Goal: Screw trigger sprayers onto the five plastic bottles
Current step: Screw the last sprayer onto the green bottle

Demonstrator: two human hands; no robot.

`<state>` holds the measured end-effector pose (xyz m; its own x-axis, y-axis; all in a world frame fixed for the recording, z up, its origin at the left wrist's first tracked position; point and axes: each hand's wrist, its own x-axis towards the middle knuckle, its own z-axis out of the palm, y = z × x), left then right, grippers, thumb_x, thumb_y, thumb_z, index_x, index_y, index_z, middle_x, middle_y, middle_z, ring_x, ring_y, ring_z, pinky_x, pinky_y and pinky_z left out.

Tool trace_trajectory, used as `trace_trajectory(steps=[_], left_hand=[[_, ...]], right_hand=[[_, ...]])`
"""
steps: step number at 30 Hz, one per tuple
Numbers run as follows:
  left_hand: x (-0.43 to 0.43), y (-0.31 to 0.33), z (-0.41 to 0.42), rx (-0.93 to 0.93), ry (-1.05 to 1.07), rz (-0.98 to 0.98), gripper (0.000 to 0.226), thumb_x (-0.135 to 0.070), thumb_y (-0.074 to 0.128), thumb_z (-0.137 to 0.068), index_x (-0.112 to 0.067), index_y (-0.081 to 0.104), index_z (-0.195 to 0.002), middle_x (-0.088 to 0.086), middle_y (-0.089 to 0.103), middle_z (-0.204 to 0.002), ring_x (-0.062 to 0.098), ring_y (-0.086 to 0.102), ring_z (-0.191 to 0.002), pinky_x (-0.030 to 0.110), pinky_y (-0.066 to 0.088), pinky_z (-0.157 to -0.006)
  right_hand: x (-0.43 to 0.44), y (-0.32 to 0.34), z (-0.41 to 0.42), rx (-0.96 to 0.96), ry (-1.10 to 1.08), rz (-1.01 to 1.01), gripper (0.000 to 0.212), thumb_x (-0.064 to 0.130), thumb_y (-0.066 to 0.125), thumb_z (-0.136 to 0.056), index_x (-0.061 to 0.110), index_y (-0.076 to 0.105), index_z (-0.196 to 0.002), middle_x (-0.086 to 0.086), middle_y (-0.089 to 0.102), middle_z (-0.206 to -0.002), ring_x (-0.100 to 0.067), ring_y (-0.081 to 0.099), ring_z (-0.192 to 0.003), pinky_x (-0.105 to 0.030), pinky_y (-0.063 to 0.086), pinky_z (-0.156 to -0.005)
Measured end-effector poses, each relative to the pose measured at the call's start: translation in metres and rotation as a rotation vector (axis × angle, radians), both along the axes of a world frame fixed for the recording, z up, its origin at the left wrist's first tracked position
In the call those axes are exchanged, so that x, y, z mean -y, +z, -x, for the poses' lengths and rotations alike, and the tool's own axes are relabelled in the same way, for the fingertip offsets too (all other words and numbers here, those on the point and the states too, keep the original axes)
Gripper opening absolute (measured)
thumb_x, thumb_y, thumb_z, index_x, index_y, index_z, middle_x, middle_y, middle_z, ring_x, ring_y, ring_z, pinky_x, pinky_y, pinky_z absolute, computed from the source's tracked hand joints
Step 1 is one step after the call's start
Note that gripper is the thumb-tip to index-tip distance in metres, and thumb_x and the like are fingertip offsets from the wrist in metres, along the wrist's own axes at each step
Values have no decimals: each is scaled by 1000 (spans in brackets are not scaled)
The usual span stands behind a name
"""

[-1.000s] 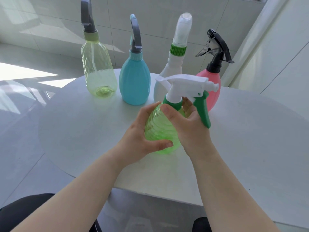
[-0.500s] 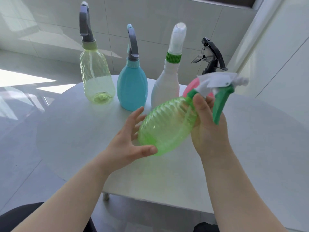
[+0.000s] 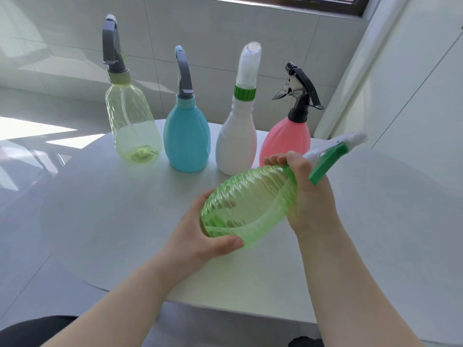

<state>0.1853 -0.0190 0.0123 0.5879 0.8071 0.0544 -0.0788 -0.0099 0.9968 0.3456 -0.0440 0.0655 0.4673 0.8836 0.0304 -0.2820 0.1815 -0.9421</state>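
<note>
Gripping a ribbed green bottle (image 3: 248, 204) with both hands, the person holds it tilted above the middle of the round white table (image 3: 125, 221), base toward the near edge and neck pointing up toward the far right edge. The left hand (image 3: 200, 236) cups the base, thumb pressed along its lower side. The right hand (image 3: 308, 194) has its fingers closed around the neck, just below the white and green trigger sprayer (image 3: 333, 154) fitted there. Along the far edge stand four upright bottles in a row, each with a sprayer on: a clear yellow bottle (image 3: 132, 128), a blue bottle (image 3: 186, 141), a white bottle (image 3: 236, 144) and a pink bottle (image 3: 288, 141).
</note>
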Motion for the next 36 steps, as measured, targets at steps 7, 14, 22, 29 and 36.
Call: trace_trajectory(steps=[7, 14, 22, 29, 36], left_hand=[[-7, 2, 3, -177, 101, -181, 77, -31, 82, -30, -38, 47, -98, -14, 61, -90, -15, 58, -78, 1, 42, -64], [-8, 8, 8, 10, -174, 66, 106, -60, 82, -25, -17, 50, -116, 11, 65, -111, 22, 63, -100, 29, 53, -81], [-5, 8, 3, 48, -83, 35, 97, -59, 82, -20, -22, 51, -105, -13, 72, -89, 7, 66, -87, 18, 51, -69], [-4, 3, 3, 37, -70, 8, 104, -71, 74, -21, -23, 47, -110, -6, 66, -99, 2, 65, -88, 14, 50, -68], [-5, 1, 1, -56, -6, -119, 90, -91, 41, -39, -37, 38, -111, -16, 50, -118, -14, 49, -104, 7, 36, -88]], right_hand=[[-2, -7, 5, -54, -63, 65, 29, 24, 59, -78, 24, 67, -50, 8, 72, -66, -11, 64, -71, -28, 52, -74], [7, 2, -4, -55, 259, -93, 18, 20, 56, -72, 18, 71, -64, 0, 75, -78, -13, 68, -85, -25, 53, -71], [5, 2, 6, -21, -43, -32, 21, 16, 51, -64, 10, 71, -63, -9, 69, -77, -24, 61, -86, -28, 53, -72], [12, 4, 2, 78, 51, 35, 15, 32, 60, -66, 24, 71, -60, 7, 74, -75, -13, 66, -81, -34, 54, -79], [27, 1, -5, 119, 234, -66, 25, 15, 55, -69, 29, 62, -88, 8, 68, -88, -12, 63, -88, -28, 53, -80]])
